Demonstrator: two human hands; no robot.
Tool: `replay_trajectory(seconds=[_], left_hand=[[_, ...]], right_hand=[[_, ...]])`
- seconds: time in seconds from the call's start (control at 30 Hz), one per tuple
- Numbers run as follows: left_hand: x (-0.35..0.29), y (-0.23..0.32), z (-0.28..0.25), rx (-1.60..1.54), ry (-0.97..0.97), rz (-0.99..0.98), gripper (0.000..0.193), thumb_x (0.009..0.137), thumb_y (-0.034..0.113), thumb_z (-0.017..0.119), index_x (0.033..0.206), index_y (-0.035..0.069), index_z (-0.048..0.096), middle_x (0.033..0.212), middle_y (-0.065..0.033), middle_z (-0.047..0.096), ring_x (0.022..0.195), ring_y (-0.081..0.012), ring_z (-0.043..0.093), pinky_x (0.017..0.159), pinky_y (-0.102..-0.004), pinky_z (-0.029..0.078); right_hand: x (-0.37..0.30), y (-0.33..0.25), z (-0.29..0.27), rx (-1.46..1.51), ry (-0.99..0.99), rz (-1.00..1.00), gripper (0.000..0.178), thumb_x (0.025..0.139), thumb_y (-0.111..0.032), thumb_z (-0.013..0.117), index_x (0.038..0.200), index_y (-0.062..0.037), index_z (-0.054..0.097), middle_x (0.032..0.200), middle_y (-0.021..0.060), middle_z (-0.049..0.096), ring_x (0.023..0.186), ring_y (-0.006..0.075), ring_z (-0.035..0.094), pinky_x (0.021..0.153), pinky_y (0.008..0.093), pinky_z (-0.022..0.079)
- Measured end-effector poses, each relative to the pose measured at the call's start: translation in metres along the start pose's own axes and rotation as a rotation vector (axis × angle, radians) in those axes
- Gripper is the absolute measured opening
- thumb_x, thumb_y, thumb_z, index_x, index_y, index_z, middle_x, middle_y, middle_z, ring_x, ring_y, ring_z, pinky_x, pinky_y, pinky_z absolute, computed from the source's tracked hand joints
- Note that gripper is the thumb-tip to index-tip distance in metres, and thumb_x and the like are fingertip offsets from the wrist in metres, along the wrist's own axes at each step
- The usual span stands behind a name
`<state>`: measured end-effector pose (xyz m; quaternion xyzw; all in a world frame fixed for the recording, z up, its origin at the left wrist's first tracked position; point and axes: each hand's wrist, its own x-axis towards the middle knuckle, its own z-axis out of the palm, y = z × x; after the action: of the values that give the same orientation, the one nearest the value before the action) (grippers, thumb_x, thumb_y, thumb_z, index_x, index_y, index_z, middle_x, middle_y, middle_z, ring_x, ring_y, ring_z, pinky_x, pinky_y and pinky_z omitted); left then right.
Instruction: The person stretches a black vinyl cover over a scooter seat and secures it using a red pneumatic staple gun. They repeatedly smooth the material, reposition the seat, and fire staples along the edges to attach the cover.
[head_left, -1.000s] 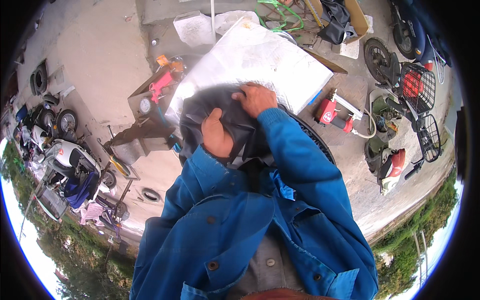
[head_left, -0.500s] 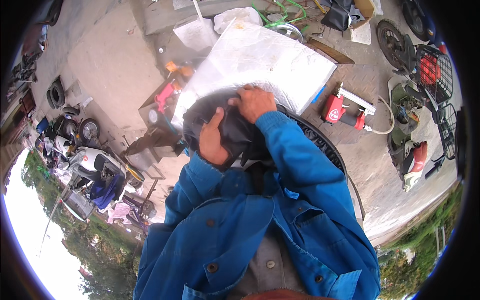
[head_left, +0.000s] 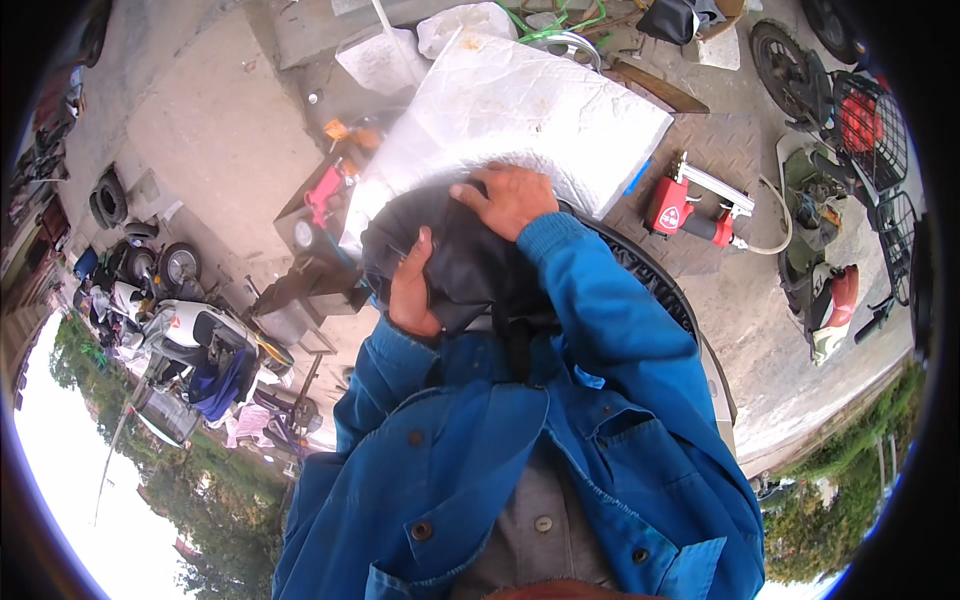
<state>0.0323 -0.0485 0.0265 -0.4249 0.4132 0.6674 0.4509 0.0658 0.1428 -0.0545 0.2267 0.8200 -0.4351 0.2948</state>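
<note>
Red air tool (head_left: 685, 210), white foam slab (head_left: 540, 110), perhaps parked scooters (head_left: 200, 345).
</note>
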Motion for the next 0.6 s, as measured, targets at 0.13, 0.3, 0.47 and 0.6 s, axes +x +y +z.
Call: replay_trajectory(seconds=[0.13, 0.3, 0.47, 0.6], left_hand=[[-0.005, 0.0, 0.002, 0.056, 0.052, 0.031, 0.039, 0.106, 0.027, 0.069, 0.136, 0.002, 0.065, 0.126, -0.0102, 0.074, 0.11, -0.0247, 0.073, 0.098, -0.0375, 0.06], [-0.015, 0.003, -0.002, 0.063, 0.038, 0.017, 0.036, 0.106, 0.026, 0.07, 0.133, 0.003, 0.066, 0.12, -0.0096, 0.076, 0.105, -0.0239, 0.075, 0.096, -0.0383, 0.061], [-0.015, -0.001, -0.013, 0.072, 0.072, -0.036, 0.036, 0.104, 0.023, 0.072, 0.133, 0.003, 0.066, 0.118, -0.0085, 0.076, 0.106, -0.023, 0.074, 0.097, -0.0379, 0.061], [-0.022, -0.012, -0.016, 0.108, 0.07, 0.046, 0.039, 0.103, 0.02, 0.074, 0.135, 0.001, 0.064, 0.117, -0.0079, 0.075, 0.107, -0.0219, 0.073, 0.1, -0.0359, 0.059]], right_hand=[[0.004, -0.001, 0.0, 0.017, -0.008, 0.082, 0.067, 0.105, -0.064, 0.044, 0.114, -0.0087, 0.08, 0.113, 0.0231, 0.076, 0.111, 0.0442, 0.07, 0.101, 0.0542, 0.052], [0.01, 0.005, 0.01, 0.098, 0.048, 0.144, 0.072, 0.106, -0.065, 0.04, 0.109, -0.0047, 0.08, 0.108, 0.0269, 0.076, 0.108, 0.0469, 0.07, 0.101, 0.0548, 0.05], [0.012, 0.008, 0.017, 0.134, 0.1, 0.171, 0.076, 0.106, -0.068, 0.039, 0.107, -0.0041, 0.081, 0.108, 0.0267, 0.076, 0.109, 0.0468, 0.069, 0.101, 0.055, 0.05], [0.008, -0.002, 0.001, 0.136, 0.025, 0.171, 0.081, 0.103, -0.075, 0.042, 0.114, -0.0043, 0.08, 0.113, 0.0245, 0.076, 0.113, 0.0433, 0.07, 0.102, 0.0516, 0.051]])
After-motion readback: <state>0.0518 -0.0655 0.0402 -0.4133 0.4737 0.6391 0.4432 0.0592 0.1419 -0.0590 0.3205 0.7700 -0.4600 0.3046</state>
